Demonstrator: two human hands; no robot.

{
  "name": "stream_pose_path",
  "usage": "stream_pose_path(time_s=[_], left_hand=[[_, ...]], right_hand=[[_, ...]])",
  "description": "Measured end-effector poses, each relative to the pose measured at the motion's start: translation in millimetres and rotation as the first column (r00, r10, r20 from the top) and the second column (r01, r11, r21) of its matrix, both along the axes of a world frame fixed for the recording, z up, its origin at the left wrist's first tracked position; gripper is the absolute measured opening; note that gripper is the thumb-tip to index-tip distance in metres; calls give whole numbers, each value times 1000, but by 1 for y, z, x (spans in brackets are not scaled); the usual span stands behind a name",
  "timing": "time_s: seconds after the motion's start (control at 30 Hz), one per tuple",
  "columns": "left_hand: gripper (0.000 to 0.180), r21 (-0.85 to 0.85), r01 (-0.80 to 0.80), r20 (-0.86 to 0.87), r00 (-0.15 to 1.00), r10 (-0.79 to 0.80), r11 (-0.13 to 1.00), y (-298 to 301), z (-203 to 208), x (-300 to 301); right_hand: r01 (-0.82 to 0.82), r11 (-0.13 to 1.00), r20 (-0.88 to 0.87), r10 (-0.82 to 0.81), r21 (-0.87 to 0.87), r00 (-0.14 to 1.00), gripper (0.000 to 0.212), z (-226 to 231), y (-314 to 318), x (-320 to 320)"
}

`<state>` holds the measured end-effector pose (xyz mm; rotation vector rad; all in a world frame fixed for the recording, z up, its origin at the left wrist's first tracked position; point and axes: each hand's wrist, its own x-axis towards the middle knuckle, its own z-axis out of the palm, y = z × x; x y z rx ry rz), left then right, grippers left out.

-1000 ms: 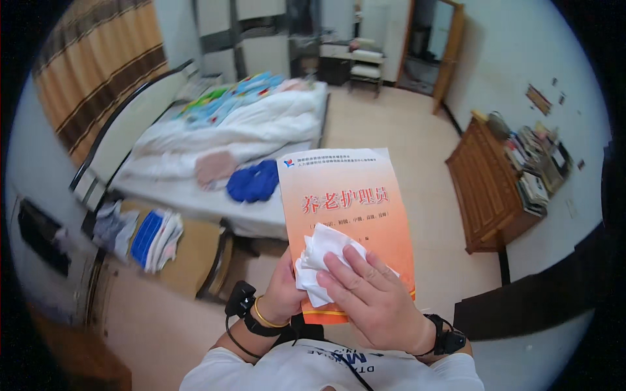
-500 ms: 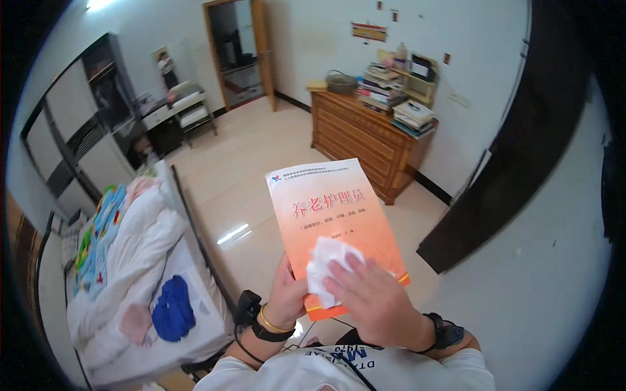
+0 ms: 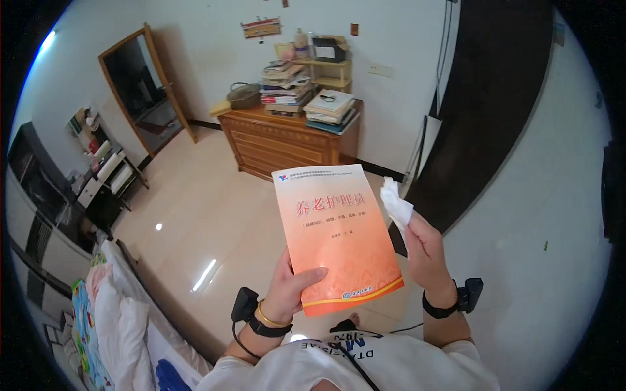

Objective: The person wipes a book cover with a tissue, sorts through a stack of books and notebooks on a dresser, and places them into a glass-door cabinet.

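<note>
My left hand (image 3: 291, 288) grips the lower left corner of an orange and white paperback book (image 3: 336, 238), held upright with its cover toward me. My right hand (image 3: 425, 251) is just off the book's right edge and pinches a crumpled white tissue (image 3: 395, 204) that sticks up above the fingers. The tissue is apart from the cover. Both wrists carry black bands with small black devices.
A wooden dresser (image 3: 287, 141) stacked with books and a basket stands ahead against the white wall. A dark doorway (image 3: 140, 91) is to the left, a dark panel (image 3: 492, 111) to the right. A bed with white bedding (image 3: 120, 326) lies at lower left on the shiny tiled floor.
My view has swung right, from the bed toward the dresser. My right hand lifted the tissue off the book cover and moved to the book's right side.
</note>
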<state>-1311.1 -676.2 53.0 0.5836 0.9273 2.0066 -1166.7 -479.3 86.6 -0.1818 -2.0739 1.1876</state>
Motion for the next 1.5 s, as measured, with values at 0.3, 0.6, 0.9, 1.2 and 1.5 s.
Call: stream_pose_path(time_s=[0.3,0.6,0.9,1.2,1.5], left_hand=[[58,-13,229,47,973,-228,973,199,-10,-90],[51,15,279,128,952,-279,960,380,-53,-265],[58,-67,525,184,842,-507,848,533,-19,-535],[63,-119,501,164,862,-481,857,623,-24,-664],[65,-117,519,166,851,-498,847,672,-23,-694]], right_hand=[[-121,961,311,39,248,950,38,-14,129,-60],[-91,873,366,-104,479,925,37,-22,235,-240],[352,922,281,-385,163,879,47,-19,423,-479],[242,864,376,-423,442,824,48,-9,510,-647],[321,927,338,-370,194,866,45,-23,572,-657]])
